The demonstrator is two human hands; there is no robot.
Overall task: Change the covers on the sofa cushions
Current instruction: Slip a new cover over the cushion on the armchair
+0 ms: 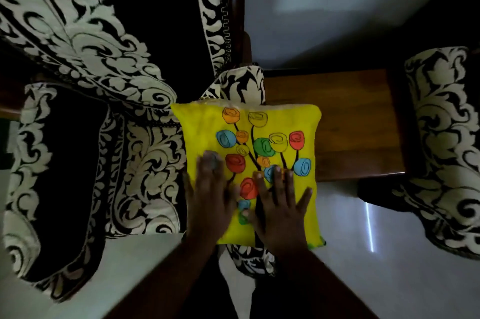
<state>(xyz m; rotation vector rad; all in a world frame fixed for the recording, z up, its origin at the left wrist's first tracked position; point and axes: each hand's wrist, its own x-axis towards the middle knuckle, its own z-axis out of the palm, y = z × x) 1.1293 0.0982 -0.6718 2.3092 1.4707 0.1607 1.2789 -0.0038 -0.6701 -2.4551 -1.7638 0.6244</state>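
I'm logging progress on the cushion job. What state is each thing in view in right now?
Yellow cushion: covered in the flowered cover, lying flat on the sofa arm.
Left hand: flat on the cushion, fingers straight, blurred.
Right hand: flat on the cushion, fingers spread.
Black-and-white sofa arm: under the cushion, showing above and below it.
Wooden side table: top bare where visible, the cushion's right edge overlapping it.
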